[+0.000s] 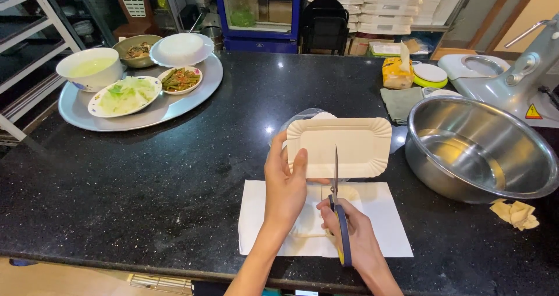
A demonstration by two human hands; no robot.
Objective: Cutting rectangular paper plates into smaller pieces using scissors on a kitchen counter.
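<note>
The left hand (285, 182) gripped a paper tray (339, 146) by its edge; the right hand (349, 229) clasped upright scissors (338, 206) against it

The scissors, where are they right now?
In the head view, the scissors are in the right hand, low centre, blades pointing up against the paper tray held by the left hand.
</note>
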